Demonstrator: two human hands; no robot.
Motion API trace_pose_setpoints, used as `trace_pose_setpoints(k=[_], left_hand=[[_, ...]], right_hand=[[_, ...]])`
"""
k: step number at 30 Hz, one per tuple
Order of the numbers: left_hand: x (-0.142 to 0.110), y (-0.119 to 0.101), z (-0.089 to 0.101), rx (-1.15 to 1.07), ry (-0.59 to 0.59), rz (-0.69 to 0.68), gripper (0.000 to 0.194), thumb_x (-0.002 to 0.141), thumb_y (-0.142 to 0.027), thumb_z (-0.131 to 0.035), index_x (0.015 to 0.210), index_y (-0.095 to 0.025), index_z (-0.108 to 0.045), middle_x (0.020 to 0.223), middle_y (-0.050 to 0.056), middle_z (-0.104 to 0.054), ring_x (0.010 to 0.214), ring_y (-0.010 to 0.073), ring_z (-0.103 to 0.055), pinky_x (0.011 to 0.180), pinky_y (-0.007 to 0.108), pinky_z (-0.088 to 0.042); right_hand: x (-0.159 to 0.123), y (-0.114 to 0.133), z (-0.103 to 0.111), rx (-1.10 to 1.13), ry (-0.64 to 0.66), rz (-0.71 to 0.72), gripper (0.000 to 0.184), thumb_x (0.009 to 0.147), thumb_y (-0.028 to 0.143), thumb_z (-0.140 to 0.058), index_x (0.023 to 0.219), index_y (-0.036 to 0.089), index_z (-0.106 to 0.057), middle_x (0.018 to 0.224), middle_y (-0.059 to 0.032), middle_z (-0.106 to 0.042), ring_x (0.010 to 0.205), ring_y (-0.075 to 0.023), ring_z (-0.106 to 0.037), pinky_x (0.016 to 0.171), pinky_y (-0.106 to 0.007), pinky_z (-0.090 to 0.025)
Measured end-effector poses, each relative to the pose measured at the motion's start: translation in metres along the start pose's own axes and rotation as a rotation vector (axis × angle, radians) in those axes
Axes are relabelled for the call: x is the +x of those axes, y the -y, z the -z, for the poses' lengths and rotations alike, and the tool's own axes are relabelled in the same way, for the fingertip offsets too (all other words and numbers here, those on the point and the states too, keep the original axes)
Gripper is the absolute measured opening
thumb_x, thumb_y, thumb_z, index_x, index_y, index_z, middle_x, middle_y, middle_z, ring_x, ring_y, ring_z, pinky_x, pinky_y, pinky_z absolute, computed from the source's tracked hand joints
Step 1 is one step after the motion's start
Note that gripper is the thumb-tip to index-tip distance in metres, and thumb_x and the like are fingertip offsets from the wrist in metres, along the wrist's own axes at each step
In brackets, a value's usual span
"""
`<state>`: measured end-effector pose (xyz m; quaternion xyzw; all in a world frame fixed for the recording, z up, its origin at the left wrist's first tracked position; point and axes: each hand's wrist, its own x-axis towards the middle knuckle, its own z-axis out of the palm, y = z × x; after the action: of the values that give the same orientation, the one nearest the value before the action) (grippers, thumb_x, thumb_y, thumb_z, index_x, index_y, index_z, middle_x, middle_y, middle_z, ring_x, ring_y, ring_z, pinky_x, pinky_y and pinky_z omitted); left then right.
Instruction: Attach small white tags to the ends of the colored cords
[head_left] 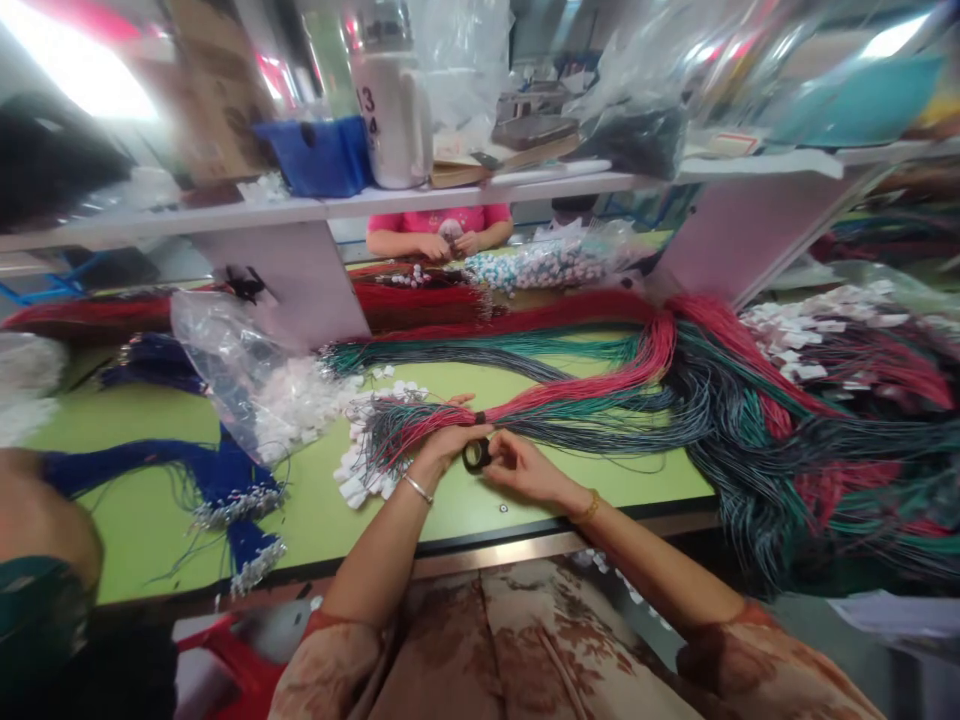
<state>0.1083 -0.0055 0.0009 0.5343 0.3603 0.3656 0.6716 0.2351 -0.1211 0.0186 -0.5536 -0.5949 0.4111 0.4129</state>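
Holds the wire bundle (581, 390) on the green tabletop (300, 525), with the left hand (448, 445) closed around it near the white connectors (352, 487). Grips the black tape roll (478, 468) in the right hand (531, 470), just beside the bundle. Has blue wires (169, 462) and a clear plastic bag (221, 365) to the left, and a large wire heap (757, 450) to the right.

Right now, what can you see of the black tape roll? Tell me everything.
The black tape roll is a dark ring, apparently plastic, its open middle turned toward the camera. The right hand holds it by its right side, over the green tabletop, just below the left hand and the wire bundle in the picture. I can't tell whether it touches the tabletop or whether a strip runs from it to the bundle.
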Motion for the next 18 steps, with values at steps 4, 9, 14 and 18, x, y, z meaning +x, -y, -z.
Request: trace_pose_setpoints(k=[4,9,14,18], left_hand=[[-0.004,-0.008,-0.001,0.324,0.109,-0.121,0.049,0.064,-0.024,-0.074,0.112,-0.020,-0.063,0.093,0.006,-0.062,0.083,0.0182,-0.061,0.083,0.035,-0.050],[-0.008,-0.021,-0.001,0.772,0.028,-0.476,0.057,0.075,-0.027,-0.068,0.130,-0.031,-0.055,0.143,0.008,-0.041,0.137,0.0298,-0.032,0.116,0.046,-0.021],[-0.009,-0.020,0.004,0.786,0.057,-0.473,0.068,0.072,-0.034,-0.073,0.136,-0.029,-0.049,0.149,0.009,-0.035,0.141,0.0313,-0.026,0.117,0.048,-0.019],[-0.008,-0.006,-0.007,0.599,0.064,-0.457,0.058,0.082,-0.042,-0.061,0.137,-0.025,-0.048,0.146,0.010,-0.042,0.139,0.0264,-0.033,0.116,0.043,-0.025]], right_hand=[[0.024,0.017,0.041,-0.292,-0.148,0.078,0.018,0.085,0.034,-0.053,0.081,0.018,-0.057,0.072,-0.0015,-0.061,0.062,-0.0118,-0.049,0.059,-0.024,-0.037],[0.088,0.025,0.052,-0.441,-0.055,0.004,0.016,0.080,0.030,-0.059,0.085,0.015,-0.061,0.080,-0.0046,-0.067,0.070,-0.0143,-0.054,0.064,-0.023,-0.039],[0.114,0.005,0.028,-0.232,0.084,0.017,0.015,0.071,0.025,-0.064,0.081,0.014,-0.065,0.080,-0.0036,-0.068,0.070,-0.0144,-0.057,0.066,-0.024,-0.042],[0.092,0.011,0.026,0.198,-0.244,-0.135,0.030,0.066,0.032,-0.070,0.088,0.016,-0.058,0.068,0.0008,-0.064,0.058,-0.0121,-0.055,0.057,-0.023,-0.043]])
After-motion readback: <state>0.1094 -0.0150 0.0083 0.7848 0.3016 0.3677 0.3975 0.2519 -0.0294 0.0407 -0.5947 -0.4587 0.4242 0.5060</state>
